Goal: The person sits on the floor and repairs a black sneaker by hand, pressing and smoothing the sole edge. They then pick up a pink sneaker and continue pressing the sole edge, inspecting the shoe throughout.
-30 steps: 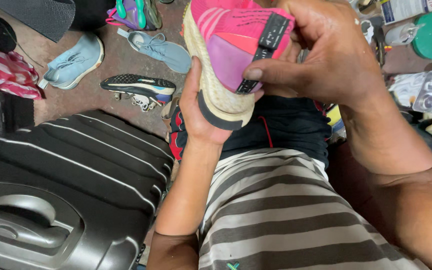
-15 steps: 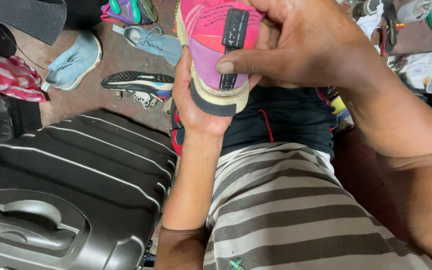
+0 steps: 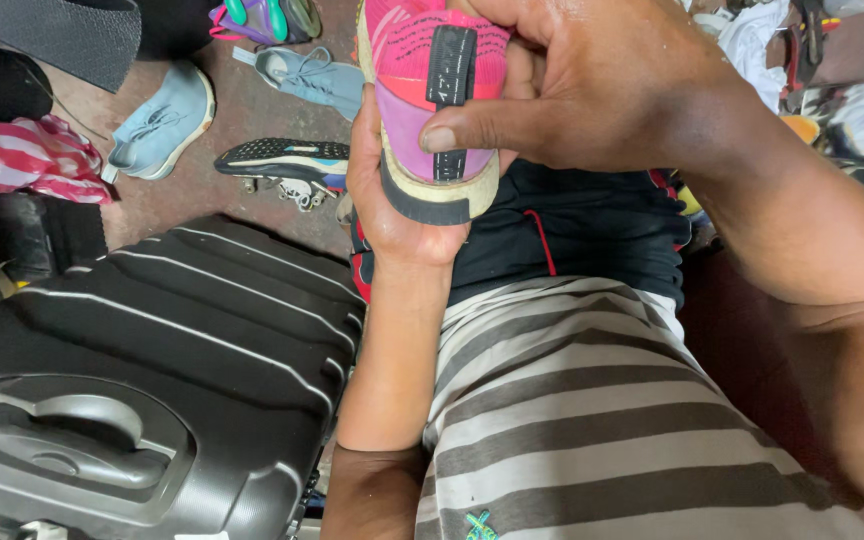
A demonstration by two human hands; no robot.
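Top centre of the frame: pink shoe (image 3: 432, 95) heel-up, left hand (image 3: 392, 200) cupping its sole, right hand (image 3: 592, 90) clamped over the heel, thumb on the black strip. Black suitcase (image 3: 152, 350) lower left.

Shoe (image 3: 432, 90) held up between both hands: left hand (image 3: 387, 190) underneath and left of it, right hand (image 3: 592, 90) on its right. Suitcase (image 3: 152, 370) lying left of the lap. Beyond the suitcase, on the floor (image 3: 252, 120), two loose shoes (image 3: 162, 125) and a roller skate (image 3: 287, 165).
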